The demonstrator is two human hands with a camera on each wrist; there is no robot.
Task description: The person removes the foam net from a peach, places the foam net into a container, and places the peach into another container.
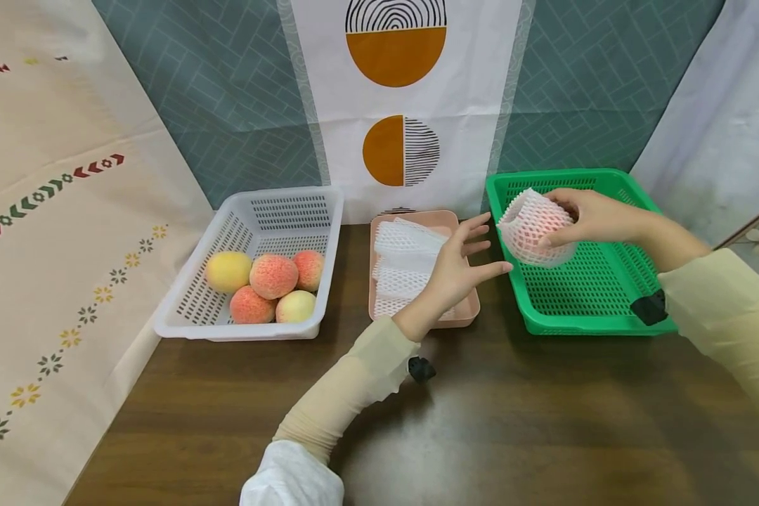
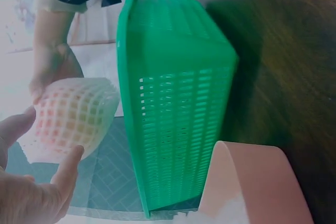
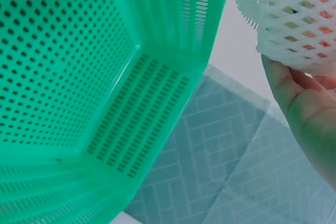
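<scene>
My right hand (image 1: 597,218) grips a peach wrapped in a white foam net (image 1: 537,232), over the left part of the green basket (image 1: 597,325). Pink skin shows through the mesh, and the net's loose end points up and left. In the right wrist view, fingers (image 3: 286,85) press against the netting from below. My left hand (image 1: 455,270) reaches toward the wrapped peach with thumb and fingers spread and nothing between them. Beneath that hand, flat white foam nets (image 1: 405,260) lie in a pink tray (image 1: 471,309). The left wrist view shows the netted peach (image 2: 73,114) just beyond the left fingertips.
A white basket (image 1: 240,332) at the left holds several peaches (image 1: 274,276) and a yellow fruit (image 1: 228,272). All three containers stand on a dark wooden table (image 1: 481,422). Patterned cloth (image 1: 240,84) hangs behind them.
</scene>
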